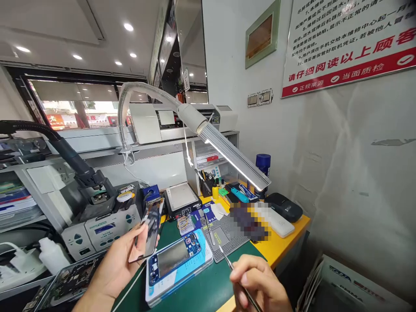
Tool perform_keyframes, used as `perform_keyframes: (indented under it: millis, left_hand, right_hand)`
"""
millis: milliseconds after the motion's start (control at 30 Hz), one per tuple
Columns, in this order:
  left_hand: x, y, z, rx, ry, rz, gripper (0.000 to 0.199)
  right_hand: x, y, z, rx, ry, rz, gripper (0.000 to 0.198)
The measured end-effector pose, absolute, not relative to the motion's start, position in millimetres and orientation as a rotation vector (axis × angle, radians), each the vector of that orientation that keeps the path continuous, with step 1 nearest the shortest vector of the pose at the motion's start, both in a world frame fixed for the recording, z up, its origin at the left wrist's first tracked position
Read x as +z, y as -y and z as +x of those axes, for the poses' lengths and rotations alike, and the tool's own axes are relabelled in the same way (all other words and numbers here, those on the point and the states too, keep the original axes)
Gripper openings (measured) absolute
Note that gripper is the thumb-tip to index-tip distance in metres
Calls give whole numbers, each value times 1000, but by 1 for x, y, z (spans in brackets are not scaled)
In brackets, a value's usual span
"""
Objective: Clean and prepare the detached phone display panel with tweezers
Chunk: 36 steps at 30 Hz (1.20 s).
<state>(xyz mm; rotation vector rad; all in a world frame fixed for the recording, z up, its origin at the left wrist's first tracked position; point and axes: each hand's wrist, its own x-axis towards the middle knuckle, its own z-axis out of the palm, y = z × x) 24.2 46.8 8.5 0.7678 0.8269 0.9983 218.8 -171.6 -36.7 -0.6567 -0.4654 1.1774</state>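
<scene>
My left hand (125, 249) is closed around a phone screen panel (152, 232), held tilted by its edges with the dark glossy face toward me. My right hand (260, 281) grips a slim metal tool with a pointed tip (228, 260), pen-fashion; whether it is a pick or a blade I cannot tell. Between the hands an opened blue phone frame (173, 259) lies on a light-blue and white flat box (203, 255). The tool's tip is right of that box, apart from the phone. A pair of tweezers (209, 229) rests on a grey perforated mat (234, 242).
A lit tube lamp (234, 156) on a bent neck hangs over the bench. A hot-air station (104, 232), a white bottle (53, 255) and a tray of parts (74, 281) stand left. At right lie a white power bank (279, 225) and a black case (283, 207).
</scene>
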Motion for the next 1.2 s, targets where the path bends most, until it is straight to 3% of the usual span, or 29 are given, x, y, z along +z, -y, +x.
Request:
perform_keyframes:
  millis: [267, 567, 933, 1200]
  left_hand:
    - [10, -45, 15, 1067, -642, 561, 34]
    - [10, -51, 1, 1203, -585, 470, 38]
    - [9, -49, 3, 1301, -545, 368, 38]
    - [18, -40, 0, 1275, -610, 238, 42]
  right_hand:
    - [11, 74, 218, 1273, 713, -563, 32]
    - [28, 0, 201, 1292, 904, -687, 35]
    - [-12, 10, 178, 1212, 1003, -876, 27]
    - [-11, 12, 183, 1452, 940, -925, 22]
